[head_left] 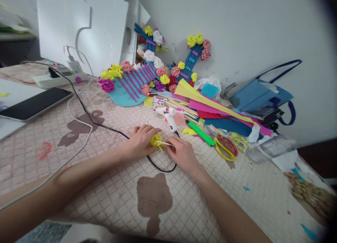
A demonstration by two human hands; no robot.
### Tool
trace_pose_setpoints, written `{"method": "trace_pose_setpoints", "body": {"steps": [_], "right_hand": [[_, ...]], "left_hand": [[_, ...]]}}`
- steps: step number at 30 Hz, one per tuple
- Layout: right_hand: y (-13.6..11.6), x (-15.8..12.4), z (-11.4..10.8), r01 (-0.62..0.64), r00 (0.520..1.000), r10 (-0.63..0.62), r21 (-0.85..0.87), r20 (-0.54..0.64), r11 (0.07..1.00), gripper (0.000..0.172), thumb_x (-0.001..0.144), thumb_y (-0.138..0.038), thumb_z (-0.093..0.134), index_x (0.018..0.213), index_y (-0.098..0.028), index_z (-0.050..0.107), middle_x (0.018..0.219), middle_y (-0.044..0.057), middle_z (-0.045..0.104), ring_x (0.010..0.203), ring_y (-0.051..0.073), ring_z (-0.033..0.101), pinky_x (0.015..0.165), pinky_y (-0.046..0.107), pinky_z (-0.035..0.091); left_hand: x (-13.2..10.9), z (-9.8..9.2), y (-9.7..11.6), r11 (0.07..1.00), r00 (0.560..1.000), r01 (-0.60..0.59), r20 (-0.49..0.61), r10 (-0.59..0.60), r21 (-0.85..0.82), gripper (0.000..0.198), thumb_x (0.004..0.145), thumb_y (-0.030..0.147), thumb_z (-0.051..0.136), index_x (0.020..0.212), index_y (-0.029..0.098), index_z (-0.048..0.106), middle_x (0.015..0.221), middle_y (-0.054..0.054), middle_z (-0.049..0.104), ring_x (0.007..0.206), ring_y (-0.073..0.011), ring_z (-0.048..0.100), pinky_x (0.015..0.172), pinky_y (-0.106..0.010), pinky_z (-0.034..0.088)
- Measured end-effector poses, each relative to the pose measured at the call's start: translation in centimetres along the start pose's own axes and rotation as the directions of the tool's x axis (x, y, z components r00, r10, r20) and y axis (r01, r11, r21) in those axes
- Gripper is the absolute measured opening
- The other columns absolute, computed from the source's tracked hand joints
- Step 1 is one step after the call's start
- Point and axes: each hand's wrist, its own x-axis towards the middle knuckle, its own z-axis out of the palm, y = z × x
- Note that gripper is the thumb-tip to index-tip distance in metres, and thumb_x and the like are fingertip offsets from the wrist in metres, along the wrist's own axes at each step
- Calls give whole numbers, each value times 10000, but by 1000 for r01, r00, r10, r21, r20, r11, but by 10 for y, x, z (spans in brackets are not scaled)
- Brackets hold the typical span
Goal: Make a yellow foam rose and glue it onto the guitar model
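My left hand (pixel 143 139) is closed around a yellow paper flower (pixel 156 140), its fingers curled over the far side of the petals. A thin wooden stick (pixel 165 143) runs from the flower to my right hand (pixel 181 151), which pinches it between thumb and fingers. The stick's other end shows past the right hand. Just beyond both hands lies a white glue gun (pixel 170 117) with a pink nozzle. Its black cord (pixel 160 170) loops on the table under and in front of my hands.
Scissors (pixel 225 148), a green cutter (pixel 201 133), wooden sticks (pixel 181 106) and coloured paper (pixel 210 106) lie to the right. A flower-covered blue guitar shape (pixel 126 90) leans behind. Leftward are a tablet (pixel 34 102), a power strip (pixel 60 78) and a white cable (pixel 81 144); peanuts (pixel 310 194) sit far right.
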Motion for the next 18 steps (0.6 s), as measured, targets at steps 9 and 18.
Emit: {"method": "trace_pose_setpoints", "body": {"steps": [9,18], "right_hand": [[-3,-3,-14,-9,998,15,96,-66,995,173,945,-329,380,938,-213,508,801,0,630,684,135,588,602,244,398],[2,-10,-12,59,998,-58,82,-18,995,110,921,-246,456,883,-219,556,920,26,602,812,150,581,693,248,439]], "left_hand": [[4,-9,1,999,999,-17,30,18,-44,474,748,226,617,1200,213,476,1174,-98,587,1137,-297,477,881,-434,350],[1,-25,2,997,997,-19,74,25,-79,587,688,168,636,1235,231,430,1245,-82,532,1188,-295,432,946,-461,326]]}}
